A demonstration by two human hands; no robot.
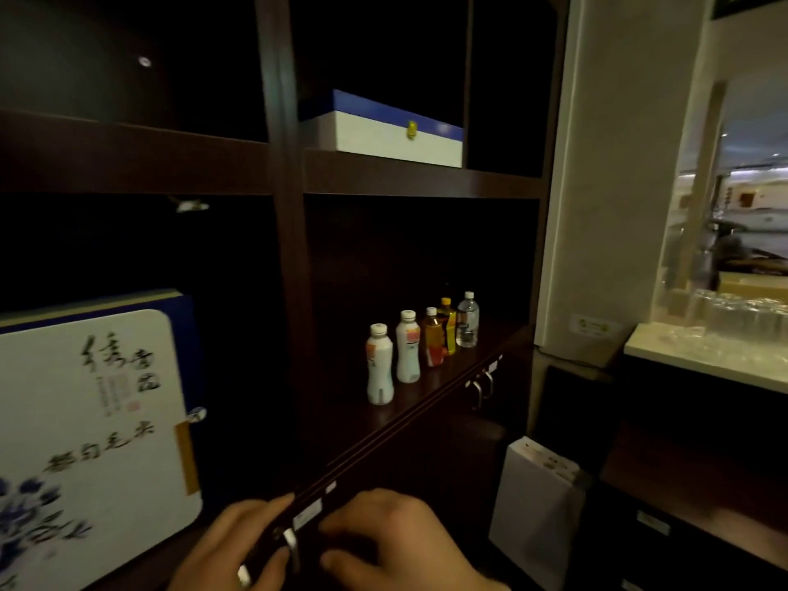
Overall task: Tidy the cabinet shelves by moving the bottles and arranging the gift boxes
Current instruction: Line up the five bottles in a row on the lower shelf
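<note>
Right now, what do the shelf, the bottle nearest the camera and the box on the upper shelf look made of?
Shelf: dark wood or wood veneer with a semi-gloss finish, since it shows faint reflections under the bottles. Nearest bottle: probably plastic, opaque white with a printed label and white screw cap. Upper box: likely rigid cardboard, matte white sides with a blue lid and a small gold-coloured clasp; the dim light leaves this uncertain.

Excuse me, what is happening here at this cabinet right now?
A person stands at a dark wooden cabinet with both hands low at the shelf's front edge: the left hand and the right hand rest by a metal handle, holding no bottle or box. Five bottles stand in a row on the right shelf. A blue-and-white gift box lies on the shelf above, and a larger gift box with calligraphy stands on the left.
</note>
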